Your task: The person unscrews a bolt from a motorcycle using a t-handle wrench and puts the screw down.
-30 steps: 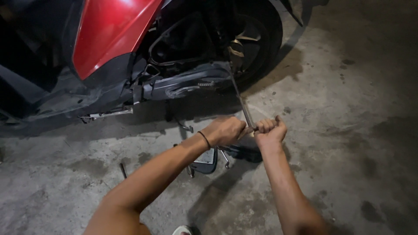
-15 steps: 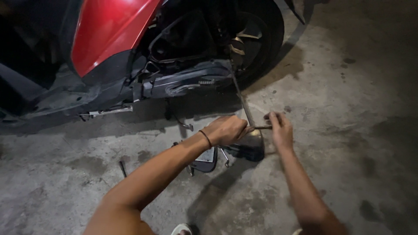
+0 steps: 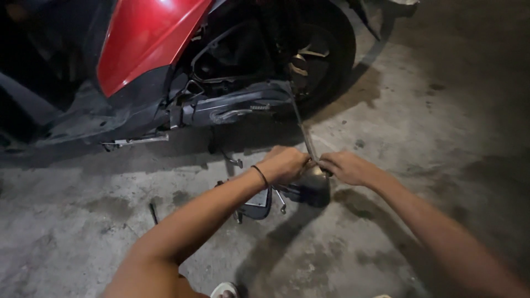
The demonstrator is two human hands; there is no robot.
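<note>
**Long metal wrench gripped in both hands beside a red scooter**

The long metal wrench [image 3: 302, 129] slants from the scooter's engine case [image 3: 237, 107] down to the two hands, above the concrete floor [image 3: 441, 121]. The left hand [image 3: 286, 164] is closed around its lower end; the right hand [image 3: 345, 167] is curled shut on the cross handle just beside it. The floor is grey, rough and stained with dark patches. The red scooter [image 3: 146, 38] stands on it, its rear wheel [image 3: 326, 52] casting shadow. A detached mirror [image 3: 256, 201] lies below the hands.
</note>
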